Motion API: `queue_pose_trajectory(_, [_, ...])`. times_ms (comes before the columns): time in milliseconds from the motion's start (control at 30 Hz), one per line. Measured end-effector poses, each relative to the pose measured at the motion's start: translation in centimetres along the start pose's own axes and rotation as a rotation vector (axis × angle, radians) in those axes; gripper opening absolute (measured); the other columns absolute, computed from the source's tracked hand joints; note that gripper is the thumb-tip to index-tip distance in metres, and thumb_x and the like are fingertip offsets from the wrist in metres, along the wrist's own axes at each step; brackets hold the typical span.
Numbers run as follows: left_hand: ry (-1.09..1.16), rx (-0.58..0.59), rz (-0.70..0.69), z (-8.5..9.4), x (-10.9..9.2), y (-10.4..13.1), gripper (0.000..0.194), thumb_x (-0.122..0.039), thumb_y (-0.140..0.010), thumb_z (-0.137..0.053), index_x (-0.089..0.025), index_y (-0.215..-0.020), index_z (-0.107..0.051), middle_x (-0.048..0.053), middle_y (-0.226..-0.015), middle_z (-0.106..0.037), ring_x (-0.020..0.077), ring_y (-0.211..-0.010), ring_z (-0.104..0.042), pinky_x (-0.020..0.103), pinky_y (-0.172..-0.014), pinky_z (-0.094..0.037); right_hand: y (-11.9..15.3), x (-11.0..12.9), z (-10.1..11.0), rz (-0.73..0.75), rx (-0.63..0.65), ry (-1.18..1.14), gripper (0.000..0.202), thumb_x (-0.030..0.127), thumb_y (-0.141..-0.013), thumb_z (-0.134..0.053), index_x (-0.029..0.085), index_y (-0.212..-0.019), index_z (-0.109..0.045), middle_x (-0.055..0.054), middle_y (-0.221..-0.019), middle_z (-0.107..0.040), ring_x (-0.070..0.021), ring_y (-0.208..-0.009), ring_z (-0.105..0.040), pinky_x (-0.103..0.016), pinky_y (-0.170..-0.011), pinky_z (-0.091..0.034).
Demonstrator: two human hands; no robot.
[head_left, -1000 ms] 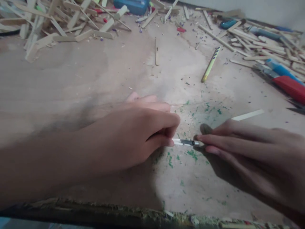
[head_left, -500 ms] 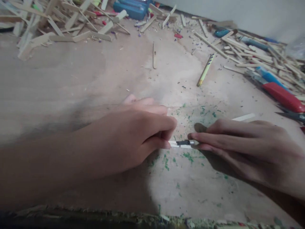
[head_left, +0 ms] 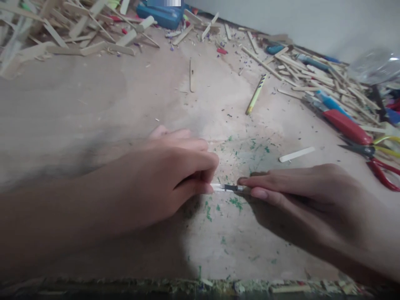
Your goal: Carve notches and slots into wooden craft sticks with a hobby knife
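Left hand [head_left: 184,175]: pinched on a pale strip [head_left: 216,186], which pokes out at its right side.
Right hand [head_left: 300,196]: closed around a slim tool [head_left: 231,188] with a silver collar; its dark tip lies over the strip, between the hands.
Green flecks [head_left: 236,203]: scattered across the desk [head_left: 109,96], around that gap.
Loose stick [head_left: 297,154]: just beyond the right hand.

The left hand [head_left: 179,177] hides one end of the white strip [head_left: 218,187].
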State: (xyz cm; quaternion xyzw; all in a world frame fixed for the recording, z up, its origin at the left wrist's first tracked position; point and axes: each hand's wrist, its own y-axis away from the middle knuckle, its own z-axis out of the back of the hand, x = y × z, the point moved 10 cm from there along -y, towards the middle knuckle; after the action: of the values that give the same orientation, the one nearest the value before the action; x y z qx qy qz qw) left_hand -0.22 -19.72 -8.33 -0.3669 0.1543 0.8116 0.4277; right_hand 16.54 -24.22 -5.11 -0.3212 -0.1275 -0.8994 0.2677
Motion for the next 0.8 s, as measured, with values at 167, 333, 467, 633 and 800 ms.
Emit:
queue_pose_trajectory(167, [-0.004,-0.019,0.003,0.0,-0.1,0.1,0.033,-0.006,-0.113,-0.064,-0.025,-0.088,-0.073,-0.003,-0.091,-0.075,0.0239,-0.096,-0.062,0.043,-0.092,-0.032,-0.1,-1.1,-0.9,-0.169,0.055,-0.196,0.067,0.058,-0.135,-0.065,0.023,-0.079,-0.074,0.006,-0.059,-0.054,-0.0065,-0.047,-0.046,-0.022,-0.043,-0.033])
queue_pose_trajectory(333, [0.012,-0.084,-0.049,0.1,-0.1,0.5,0.031,-0.009,-0.115,-0.067,-0.026,-0.09,-0.073,-0.004,-0.092,-0.075,0.0246,-0.097,-0.063,0.043,-0.092,-0.032,0.3,-0.5,-0.7,-0.077,0.034,-0.096,0.057,0.046,-0.137,-0.063,0.023,-0.087,-0.079,0.005,-0.062,-0.06,-0.0069,-0.049,-0.05,-0.023,-0.045,-0.037])
queue_pose_trajectory(467, [0.001,-0.049,-0.007,0.1,0.0,0.3,0.034,-0.003,-0.114,-0.072,-0.024,-0.089,-0.073,-0.004,-0.094,-0.079,0.0237,-0.099,-0.066,0.043,-0.095,-0.035,1.1,0.2,0.1,0.128,-0.094,0.111,0.028,0.028,-0.134,-0.065,0.023,-0.128,-0.092,0.0,-0.087,-0.085,-0.0103,-0.065,-0.076,-0.024,-0.059,-0.053])
queue_pose_trajectory(633, [-0.002,-0.014,0.016,0.5,-0.2,-0.3,0.036,-0.009,-0.114,-0.09,-0.024,-0.084,-0.077,-0.005,-0.089,-0.079,0.0224,-0.093,-0.067,0.041,-0.092,-0.038,1.4,0.3,0.7,0.251,-0.173,0.228,0.025,0.02,-0.125,-0.074,0.026,-0.143,-0.091,-0.005,-0.113,-0.091,-0.0138,-0.079,-0.085,-0.024,-0.066,-0.064])
queue_pose_trajectory(800, [-0.022,-0.055,-0.042,0.7,-0.4,-0.3,0.029,-0.012,-0.113,-0.094,-0.024,-0.09,-0.083,-0.006,-0.089,-0.079,0.0192,-0.089,-0.069,0.038,-0.09,-0.043,1.1,-0.5,1.9,0.21,-0.184,0.18,0.024,0.027,-0.125,-0.075,0.034,-0.139,-0.093,-0.006,-0.125,-0.092,-0.0185,-0.098,-0.092,-0.027,-0.081,-0.077])
